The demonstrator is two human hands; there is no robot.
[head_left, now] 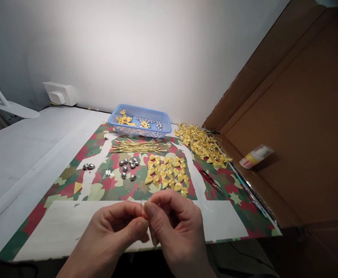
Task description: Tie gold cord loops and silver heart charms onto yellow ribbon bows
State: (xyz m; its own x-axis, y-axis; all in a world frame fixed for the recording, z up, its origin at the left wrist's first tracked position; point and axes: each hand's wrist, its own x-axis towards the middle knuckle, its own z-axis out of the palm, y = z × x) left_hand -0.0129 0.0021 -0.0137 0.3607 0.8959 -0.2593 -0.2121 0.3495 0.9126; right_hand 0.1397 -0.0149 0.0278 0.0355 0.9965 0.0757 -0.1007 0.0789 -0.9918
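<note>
My left hand [119, 227] and my right hand [176, 227] meet above the table's front edge, both closed in a pinch with fingertips touching. A thin upright strand [141, 206] shows at the fingertips; whatever else they hold is hidden. Just beyond my right hand, small yellow ribbon bows [167, 172] lie in rows. Several silver jingle bells [124, 168] are grouped left of the bows, and two more bells [88, 166] sit farther left. Behind them lies a bundle of gold ties [137, 146].
At the back stands a blue basket [141, 132] with bows and bells inside. A yellow ribbon heap [200, 143] lies right of it, and red-handled tweezers or scissors [212, 181] below. A cardboard wall [296, 127] closes the right side; a small bottle [256, 156] is beside it. A lamp base [15, 110] stands left.
</note>
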